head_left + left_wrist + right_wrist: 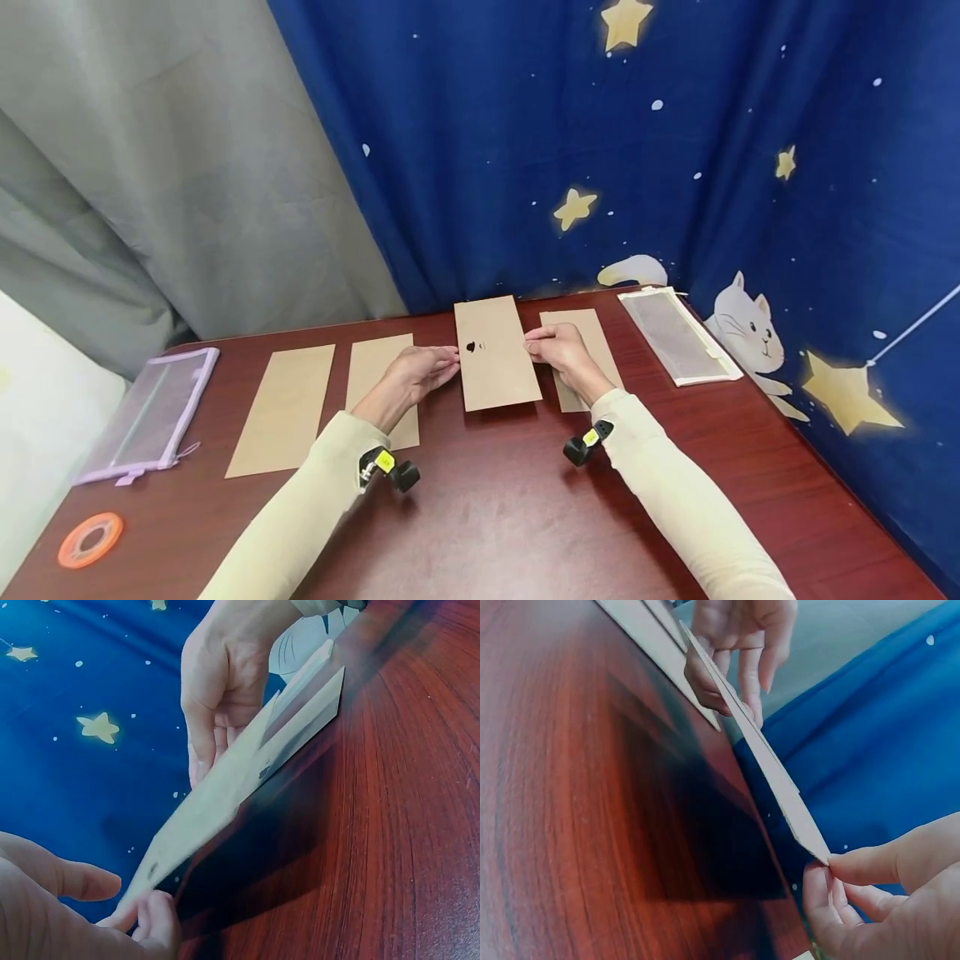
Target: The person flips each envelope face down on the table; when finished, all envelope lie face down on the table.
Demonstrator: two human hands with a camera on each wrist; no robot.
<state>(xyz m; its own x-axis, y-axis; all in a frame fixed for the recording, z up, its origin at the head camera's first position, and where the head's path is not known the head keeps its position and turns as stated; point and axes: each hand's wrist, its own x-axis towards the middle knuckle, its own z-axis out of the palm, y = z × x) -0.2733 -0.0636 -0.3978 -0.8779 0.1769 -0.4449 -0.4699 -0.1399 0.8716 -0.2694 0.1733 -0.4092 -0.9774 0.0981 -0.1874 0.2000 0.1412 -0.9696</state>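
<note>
A brown kraft-paper envelope (498, 367) with a small black mark is held above the table between both hands, its long sides pointing away from me. At its left edge is my left hand (420, 371); in the left wrist view the fingertips (159, 919) touch the edge from below while the thumb stands apart from the paper. My right hand (562, 350) pinches the opposite edge between thumb and fingers, as the right wrist view shows at the corner of the envelope (784, 791). The right hand partly covers another brown envelope (603, 354) lying beneath it.
Left of the hands lie two more brown envelopes, one nearer (382, 367) and one farther left (281, 408). A purple mesh zip pouch (161, 408) and an orange roll of tape (90, 540) are at the far left. At the right back is a white mesh pouch (678, 337); curtains hang behind.
</note>
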